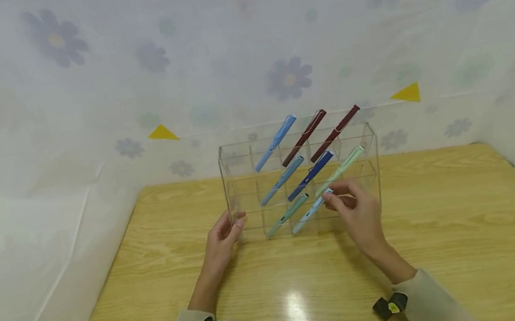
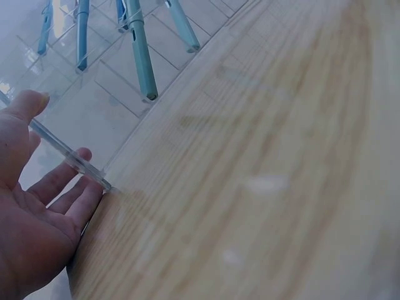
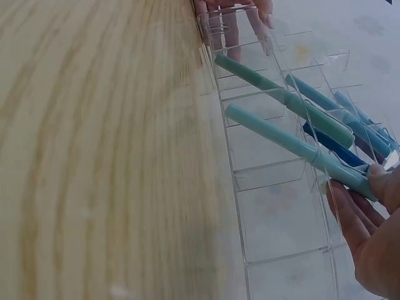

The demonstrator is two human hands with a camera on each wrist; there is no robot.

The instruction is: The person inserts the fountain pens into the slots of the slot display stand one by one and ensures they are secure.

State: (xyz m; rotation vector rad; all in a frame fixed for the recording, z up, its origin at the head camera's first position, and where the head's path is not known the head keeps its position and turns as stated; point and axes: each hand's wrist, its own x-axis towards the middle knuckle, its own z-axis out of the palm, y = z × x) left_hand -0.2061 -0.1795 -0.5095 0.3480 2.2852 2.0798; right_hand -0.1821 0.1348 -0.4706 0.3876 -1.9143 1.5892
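A clear plastic compartment rack [image 1: 243, 191] stands upright on the table, with capped pens leaning in its cells. My left hand [image 1: 222, 242] holds the rack's left side wall, thumb on one side and fingers on the other. Thumb and fingers of my right hand [image 1: 362, 216] pinch the capped upper end of a light blue pen [image 1: 312, 212], whose lower end lies in a bottom-row cell. Beside it leans a green pen [image 1: 288, 215]. Above are a mint pen [image 1: 344, 165], a dark blue pen [image 1: 311, 176] and a steel-blue pen [image 1: 283, 181].
Along the top row lean a sky-blue pen [image 1: 275, 143] and two dark red pens, one in the middle [image 1: 304, 138] and one further right [image 1: 335, 133]. The wood-grain table [image 1: 132, 290] spreads around the rack. A flowered white curtain [image 1: 230, 48] hangs behind.
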